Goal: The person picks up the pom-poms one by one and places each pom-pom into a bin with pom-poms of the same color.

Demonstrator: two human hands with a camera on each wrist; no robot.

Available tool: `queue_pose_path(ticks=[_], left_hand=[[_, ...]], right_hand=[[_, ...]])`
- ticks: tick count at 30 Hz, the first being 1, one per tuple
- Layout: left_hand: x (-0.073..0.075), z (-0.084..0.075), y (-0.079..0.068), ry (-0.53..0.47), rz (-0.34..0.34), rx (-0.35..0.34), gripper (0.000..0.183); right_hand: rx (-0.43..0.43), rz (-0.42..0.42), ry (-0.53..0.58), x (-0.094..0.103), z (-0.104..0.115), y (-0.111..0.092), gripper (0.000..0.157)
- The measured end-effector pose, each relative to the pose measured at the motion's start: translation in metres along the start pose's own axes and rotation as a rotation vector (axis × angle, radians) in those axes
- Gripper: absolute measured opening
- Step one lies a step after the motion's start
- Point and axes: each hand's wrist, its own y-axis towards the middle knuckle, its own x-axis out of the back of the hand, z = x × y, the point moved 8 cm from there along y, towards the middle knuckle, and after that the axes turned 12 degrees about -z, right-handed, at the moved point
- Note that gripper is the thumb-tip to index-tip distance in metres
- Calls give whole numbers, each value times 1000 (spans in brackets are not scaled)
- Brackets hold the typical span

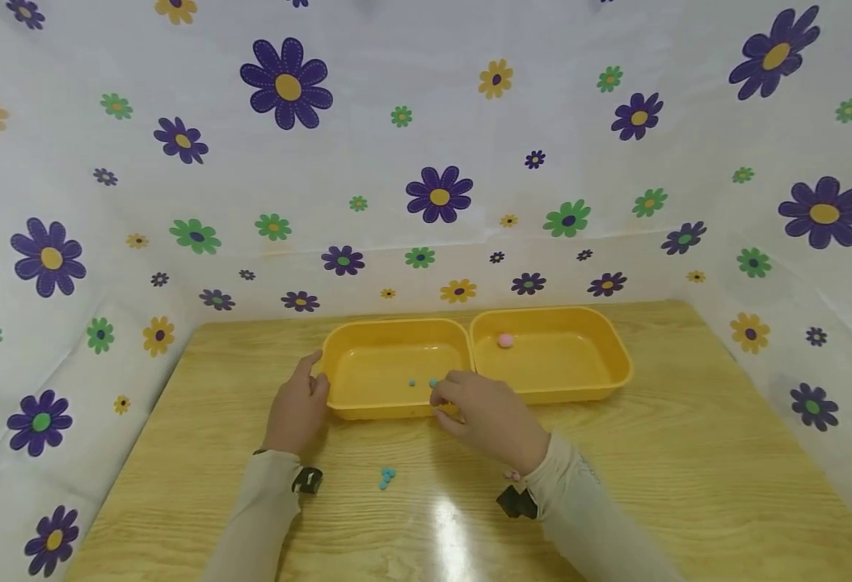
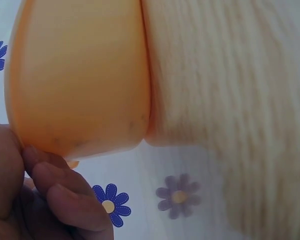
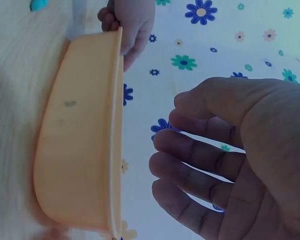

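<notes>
Evidently, the left hand [image 1: 297,411] grips the left yellow tray [image 1: 375,368] by its end, presumably for steadiness; the right hand [image 1: 487,414], fingers bent, slightly apart, hovers near blue pieces [image 1: 412,382] inside.

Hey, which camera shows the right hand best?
The right wrist view: the right hand appears large there, close up. The head view shows it smaller, from above; the left wrist view doesn't show it.
</notes>
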Motion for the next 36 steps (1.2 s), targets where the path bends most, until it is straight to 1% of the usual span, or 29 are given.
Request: queue_pose_path(ticks=[3,6,9,15,19,23,25,27,31,36], left_hand=[[-1,-1,-1,5,8,2,51],[1,0,0,12,-2,-10,51],[2,-1,3,6,-12,-22,51],[1,0,3,3,-7,-25,51],[1,1,2,17,-6,-17,51],[1,-1,1,15,-4,-25,51],[1,-2,1,9,-6,-31,51],[1,-3,1,6,-7,-34,51],[2,-2,0,9,-2,-25,51],[3,-4,-1,11,-4,-33,50]], right_hand=[[20,-15,10,-4,6,-4,6],[45,-23,7,-9,13,-4,6],[90,-2,-19,-18,23,-3,8],[234,108,-125,-47,47,-11,12],[304,199,-114,-66,64,-20,10],[333,262,-106,-80,74,-28,9],[339,270,-113,-84,76,-30,12],[344,271,-117,-86,79,-31,10],[338,287,-147,-91,80,-33,7],[324,308,-225,-94,74,-35,12]])
